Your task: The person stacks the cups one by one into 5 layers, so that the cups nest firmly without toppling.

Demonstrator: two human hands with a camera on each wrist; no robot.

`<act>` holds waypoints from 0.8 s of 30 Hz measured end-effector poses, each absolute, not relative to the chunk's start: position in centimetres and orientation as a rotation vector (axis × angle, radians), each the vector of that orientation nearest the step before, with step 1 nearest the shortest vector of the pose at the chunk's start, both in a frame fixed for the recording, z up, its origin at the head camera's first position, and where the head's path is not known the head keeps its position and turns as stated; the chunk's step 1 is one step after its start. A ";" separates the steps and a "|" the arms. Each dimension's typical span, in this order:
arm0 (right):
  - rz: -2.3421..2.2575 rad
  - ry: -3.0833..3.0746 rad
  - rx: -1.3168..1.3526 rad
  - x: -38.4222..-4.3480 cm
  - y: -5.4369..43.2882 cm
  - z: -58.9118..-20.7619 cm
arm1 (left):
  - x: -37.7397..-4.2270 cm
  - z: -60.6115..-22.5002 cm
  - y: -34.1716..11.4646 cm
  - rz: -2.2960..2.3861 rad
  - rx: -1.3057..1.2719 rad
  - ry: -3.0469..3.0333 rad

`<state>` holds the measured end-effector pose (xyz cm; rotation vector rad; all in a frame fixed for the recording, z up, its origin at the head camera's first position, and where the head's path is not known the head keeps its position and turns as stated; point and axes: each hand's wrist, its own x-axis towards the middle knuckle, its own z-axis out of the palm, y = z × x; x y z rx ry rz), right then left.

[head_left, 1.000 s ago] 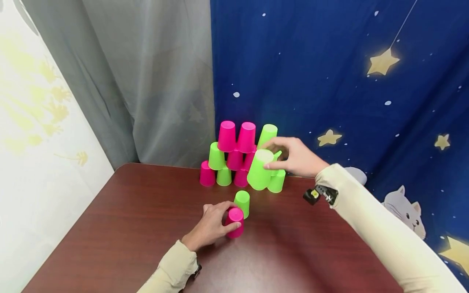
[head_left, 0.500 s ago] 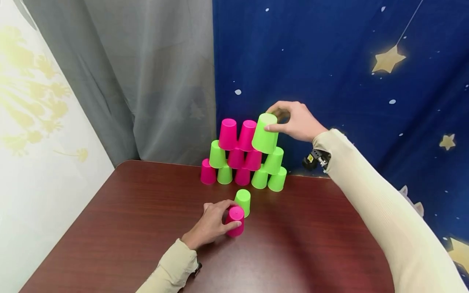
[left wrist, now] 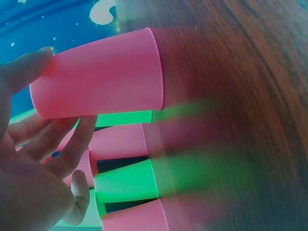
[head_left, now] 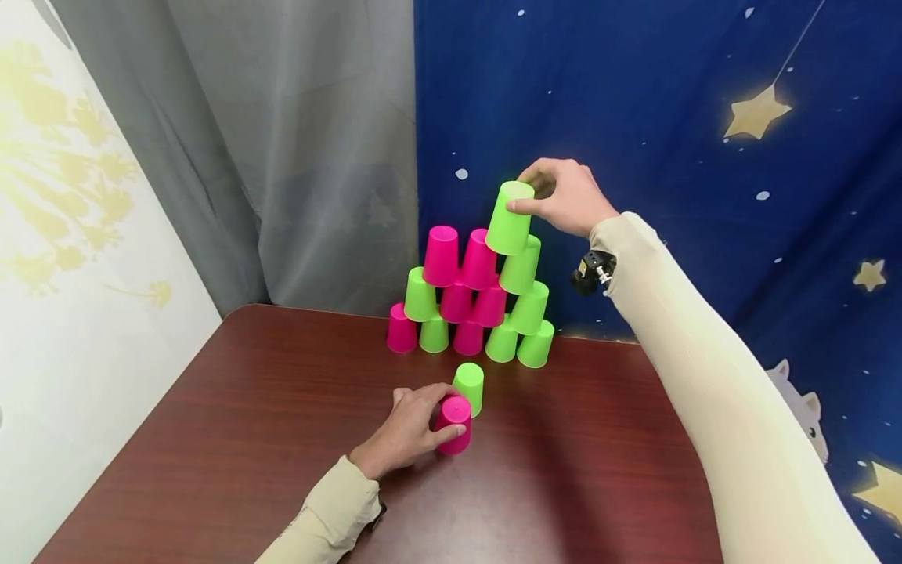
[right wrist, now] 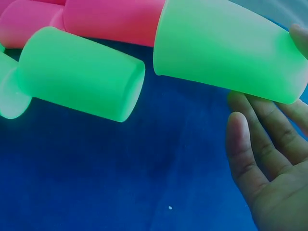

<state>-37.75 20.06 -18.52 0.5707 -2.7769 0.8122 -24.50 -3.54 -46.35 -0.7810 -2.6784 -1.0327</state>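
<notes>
Upside-down pink and green cups form a stepped wall at the table's back edge. Over the top row's right part, my right hand (head_left: 569, 197) pinches a green cup (head_left: 510, 219) near its base, thumb on one side and fingers on the other. Below it are a pink cup (head_left: 478, 261) and another green cup (head_left: 521, 266); in the right wrist view the held cup (right wrist: 226, 50) hides part of the pink one, so contact cannot be told. Down on the table, my left hand (head_left: 409, 432) grips a pink cup (head_left: 454, 427) standing upside down. Just behind that stands a single green cup (head_left: 470, 384).
The brown table (head_left: 282, 407) ends at a grey curtain (head_left: 331, 157) and a blue starry curtain (head_left: 634, 102). At the left is a pale patterned wall (head_left: 63, 274). Lower rows hold several cups, such as a pink end cup (head_left: 402, 329) and a green end cup (head_left: 536, 345).
My right hand has lifted the green cup from in front of the stack to above its top row, uncovering the green cups at the right. The left hand stays on its pink cup.
</notes>
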 end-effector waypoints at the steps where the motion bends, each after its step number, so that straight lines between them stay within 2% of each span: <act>1: 0.810 -2.779 0.557 -37.9 20.0 -18.5 | -24.5 -46.3 -3.5 -1.025 -0.780 -2.680; 24: 0.890 -2.805 0.395 -39.6 20.4 -19.8 | -24.5 -46.5 -3.3 -1.038 -0.766 -2.698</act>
